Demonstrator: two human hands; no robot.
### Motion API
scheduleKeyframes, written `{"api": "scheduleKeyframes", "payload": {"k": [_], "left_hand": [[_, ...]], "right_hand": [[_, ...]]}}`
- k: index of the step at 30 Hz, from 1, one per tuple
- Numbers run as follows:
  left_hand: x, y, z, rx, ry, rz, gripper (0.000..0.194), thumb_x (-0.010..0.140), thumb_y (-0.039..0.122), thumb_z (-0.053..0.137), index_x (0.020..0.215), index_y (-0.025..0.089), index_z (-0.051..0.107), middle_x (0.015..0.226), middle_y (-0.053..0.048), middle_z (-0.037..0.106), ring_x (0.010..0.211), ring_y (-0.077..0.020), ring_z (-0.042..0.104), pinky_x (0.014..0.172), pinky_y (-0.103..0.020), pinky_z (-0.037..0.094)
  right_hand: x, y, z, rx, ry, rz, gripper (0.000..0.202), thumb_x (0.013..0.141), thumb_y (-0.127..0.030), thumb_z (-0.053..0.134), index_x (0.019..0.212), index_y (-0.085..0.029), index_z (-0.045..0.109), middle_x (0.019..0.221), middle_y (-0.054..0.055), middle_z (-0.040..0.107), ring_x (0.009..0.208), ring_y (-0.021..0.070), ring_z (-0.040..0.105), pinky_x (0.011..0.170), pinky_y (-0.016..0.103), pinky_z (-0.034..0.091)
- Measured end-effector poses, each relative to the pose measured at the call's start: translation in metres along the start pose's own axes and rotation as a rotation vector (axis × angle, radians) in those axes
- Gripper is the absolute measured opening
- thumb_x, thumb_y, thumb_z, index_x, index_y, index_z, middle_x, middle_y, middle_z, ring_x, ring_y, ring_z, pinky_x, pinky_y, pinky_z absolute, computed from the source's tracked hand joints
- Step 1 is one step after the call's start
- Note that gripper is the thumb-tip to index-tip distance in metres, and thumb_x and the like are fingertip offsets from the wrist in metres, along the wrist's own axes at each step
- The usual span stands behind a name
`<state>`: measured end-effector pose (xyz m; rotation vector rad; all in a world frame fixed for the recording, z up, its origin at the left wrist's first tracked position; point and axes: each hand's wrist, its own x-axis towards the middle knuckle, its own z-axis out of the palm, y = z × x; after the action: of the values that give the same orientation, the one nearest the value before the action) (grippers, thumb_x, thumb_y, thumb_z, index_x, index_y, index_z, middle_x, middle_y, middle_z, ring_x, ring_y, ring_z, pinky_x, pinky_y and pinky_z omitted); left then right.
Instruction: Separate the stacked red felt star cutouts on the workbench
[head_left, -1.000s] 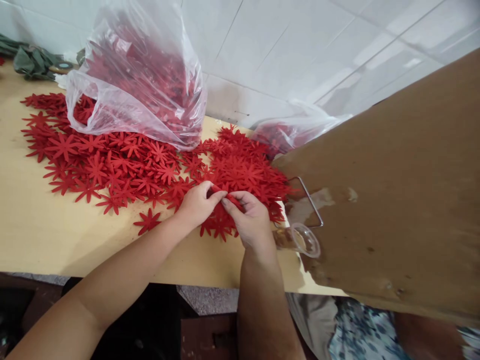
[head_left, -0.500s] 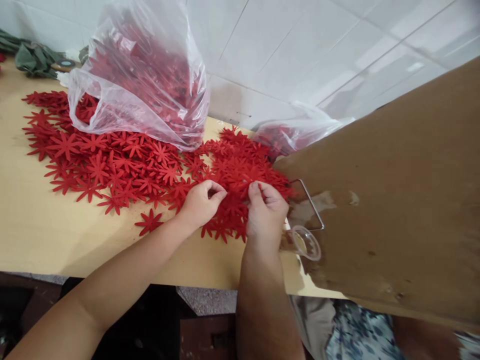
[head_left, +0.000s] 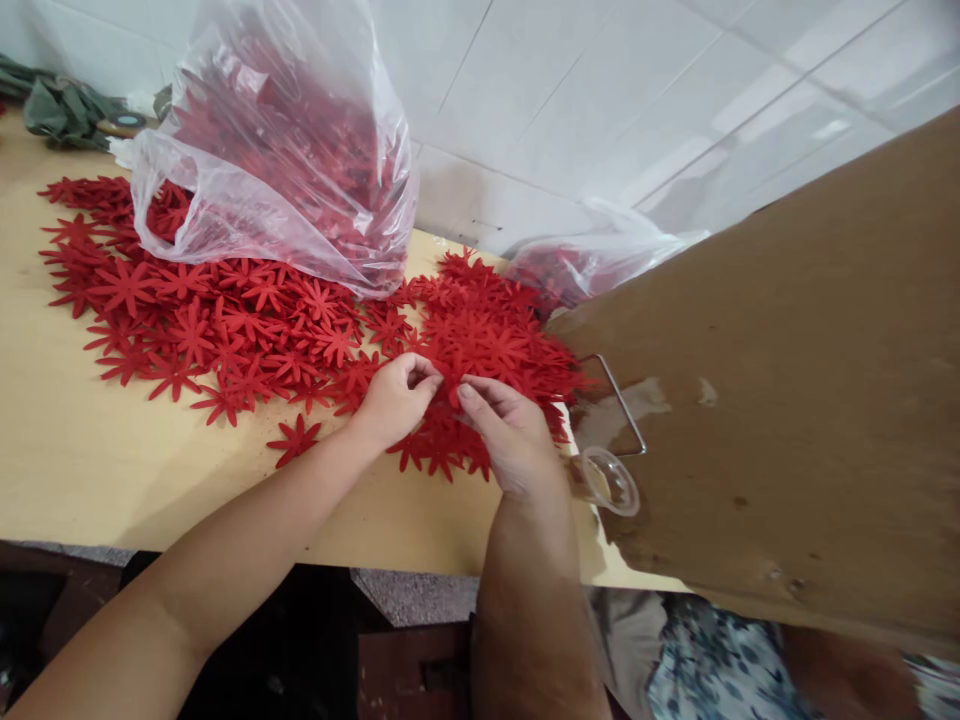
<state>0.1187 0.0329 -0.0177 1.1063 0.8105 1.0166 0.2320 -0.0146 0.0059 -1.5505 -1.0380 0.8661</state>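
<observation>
The right hand (head_left: 517, 435) has swung back toward the left hand (head_left: 397, 400) — fingertips pinched on a red flower (head_left: 453, 394), the left pinched narrow just beside it. Beneath, a flower pile (head_left: 487, 335) reaches toward the table's back edge; cardboard (head_left: 787, 400) stands right.

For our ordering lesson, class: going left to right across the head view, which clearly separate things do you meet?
Green bundle → lone flower → left hand → right hand → clear cup.
</observation>
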Motion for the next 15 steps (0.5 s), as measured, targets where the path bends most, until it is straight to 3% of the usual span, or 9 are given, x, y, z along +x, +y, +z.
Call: {"api": "scheduleKeyframes", "payload": {"k": [2,7,11,15], "left_hand": [[-0.001,-0.001,-0.001,0.045,-0.002,0.030,0.007,0.072,0.009,0.048,0.069,0.014,0.045,0.063,0.004,0.048,0.059,-0.0056,0.044,0.061,-0.021,0.038],[-0.005,-0.005,-0.003,0.242,-0.016,0.166,0.002,0.072,0.016,0.050,0.074,0.015,0.051,0.070,0.001,0.054,0.065,-0.0080,0.049,0.065,-0.023,0.041],[-0.008,-0.008,-0.002,0.330,-0.018,0.204,0.009,0.074,0.023,0.050,0.078,0.016,0.054,0.075,-0.001,0.059,0.068,-0.0097,0.052,0.068,-0.026,0.043],[-0.008,-0.006,-0.001,0.275,-0.013,0.175,0.015,0.075,0.027,0.050,0.083,0.015,0.056,0.080,-0.004,0.062,0.073,-0.0108,0.054,0.072,-0.027,0.044]], "right_hand": [[-0.005,-0.002,0.002,0.056,-0.032,0.002,0.042,0.053,-0.046,0.070,0.084,-0.020,0.061,0.081,0.002,0.064,0.073,0.0140,0.059,0.072,0.032,0.049],[-0.006,-0.002,0.005,0.006,0.031,-0.040,0.035,0.050,-0.038,0.073,0.076,-0.018,0.059,0.072,-0.001,0.062,0.066,0.0110,0.056,0.066,0.027,0.047],[-0.004,0.009,0.008,-0.019,0.141,-0.059,0.030,0.055,-0.039,0.069,0.069,-0.016,0.056,0.063,-0.003,0.057,0.058,0.0088,0.050,0.060,0.025,0.043],[-0.003,0.012,0.005,-0.135,0.206,-0.094,0.035,0.067,-0.046,0.058,0.054,-0.016,0.045,0.047,-0.007,0.040,0.047,0.0055,0.034,0.047,0.021,0.031]]}}
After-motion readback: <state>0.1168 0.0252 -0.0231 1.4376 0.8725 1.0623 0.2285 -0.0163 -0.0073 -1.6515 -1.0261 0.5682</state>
